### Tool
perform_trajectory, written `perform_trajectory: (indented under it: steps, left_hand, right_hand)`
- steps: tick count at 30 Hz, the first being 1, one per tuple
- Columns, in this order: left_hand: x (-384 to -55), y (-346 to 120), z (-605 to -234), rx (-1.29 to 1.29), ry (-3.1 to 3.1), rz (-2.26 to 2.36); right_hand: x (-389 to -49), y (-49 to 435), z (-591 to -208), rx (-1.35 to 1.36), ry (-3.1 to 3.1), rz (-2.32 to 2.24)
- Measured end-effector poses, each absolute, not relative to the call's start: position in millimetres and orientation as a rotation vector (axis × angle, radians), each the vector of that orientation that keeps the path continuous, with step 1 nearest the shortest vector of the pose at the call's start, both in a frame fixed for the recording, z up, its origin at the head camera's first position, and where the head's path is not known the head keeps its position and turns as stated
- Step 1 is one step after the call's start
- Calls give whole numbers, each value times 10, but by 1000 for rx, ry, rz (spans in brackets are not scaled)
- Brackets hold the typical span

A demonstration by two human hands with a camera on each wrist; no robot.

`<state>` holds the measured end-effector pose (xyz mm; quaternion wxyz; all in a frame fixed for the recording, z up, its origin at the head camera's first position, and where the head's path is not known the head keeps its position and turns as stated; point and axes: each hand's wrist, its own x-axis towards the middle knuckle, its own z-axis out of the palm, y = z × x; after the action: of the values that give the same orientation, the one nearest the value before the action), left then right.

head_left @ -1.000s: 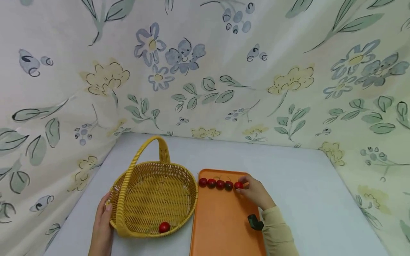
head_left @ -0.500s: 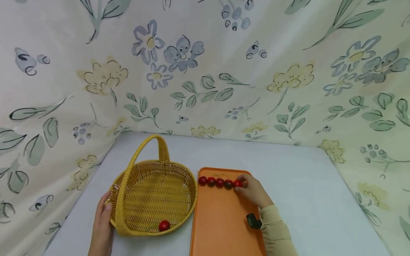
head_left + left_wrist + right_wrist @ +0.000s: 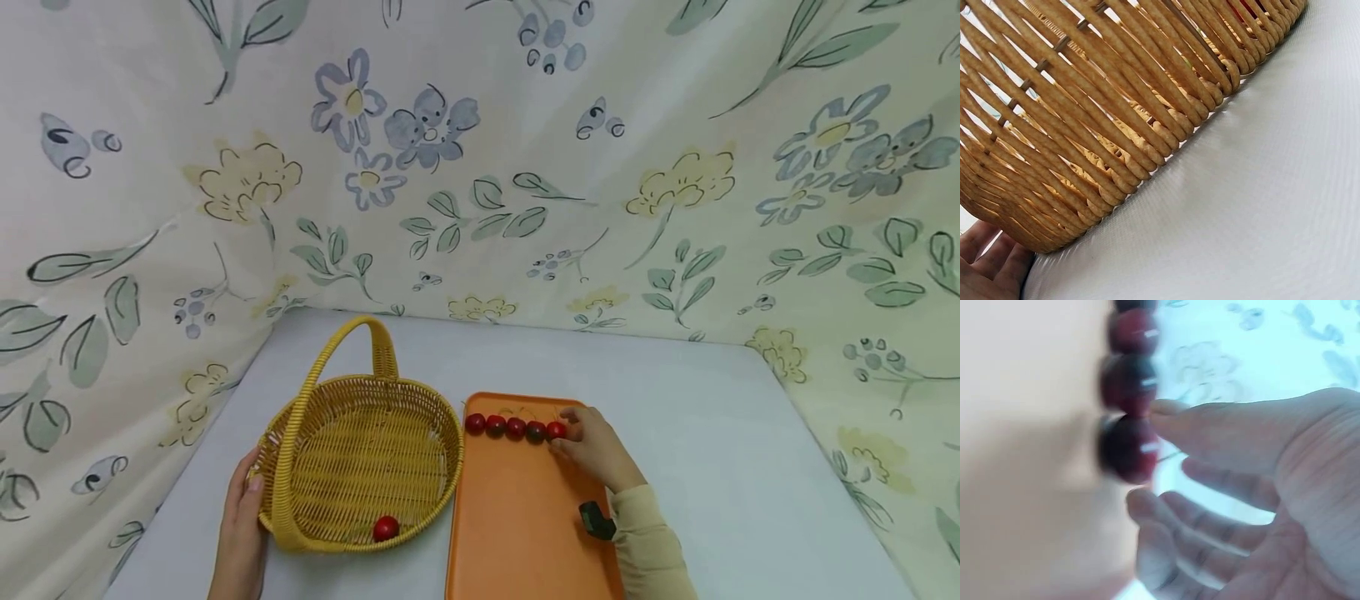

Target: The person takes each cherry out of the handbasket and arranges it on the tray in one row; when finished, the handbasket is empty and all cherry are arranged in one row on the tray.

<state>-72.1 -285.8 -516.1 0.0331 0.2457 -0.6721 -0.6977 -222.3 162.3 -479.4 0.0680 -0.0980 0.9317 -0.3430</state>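
On the orange tray several dark red cherries lie in a row along the far end. My right hand is at the right end of that row, thumb and fingers on either side of the last cherry. In the right wrist view, the thumb touches or nearly touches this cherry, while a small gap shows below it before the nearest fingertip. My left hand grips the left side of the yellow woven basket, thumb at its rim. A single cherry sits inside the basket.
The basket stands close against the tray's left edge, its tall arched handle rising over the left side. A dark green object is at the right wrist. Floral cloth hangs behind the white table.
My right hand has shifted the end cherry slightly left, up against its neighbour. Since then its fingers have eased slightly away from the cherry. The left hand and basket have stayed put.
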Motion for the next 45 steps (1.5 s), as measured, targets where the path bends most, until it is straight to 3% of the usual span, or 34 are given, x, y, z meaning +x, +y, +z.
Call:
perform_trajectory:
  steps: [8,14,21,28,45]
  left_hand:
    - [-676,-2857,-5176,667,-2095,-2100]
    - [-677,-2839,-5160,687,-2094,-2109]
    - [-686,-2845,-5190,705,-2068,-2129]
    - [-678,-2822,-5205,748,-2051,-2160]
    - [-710,-2856,-5128,760,-2084,-2123]
  right_hand:
    - [-1985,1370,-4278,-461,2750,-1065]
    - [-1888,974,-4080,-682,2247,-1395]
    - [-1989,274,-4100,-854,2040,-1195]
    - [-2106,-329,-4338,-840,1910,-894]
    - [-2046,-685,-4250,-689,1833,-615]
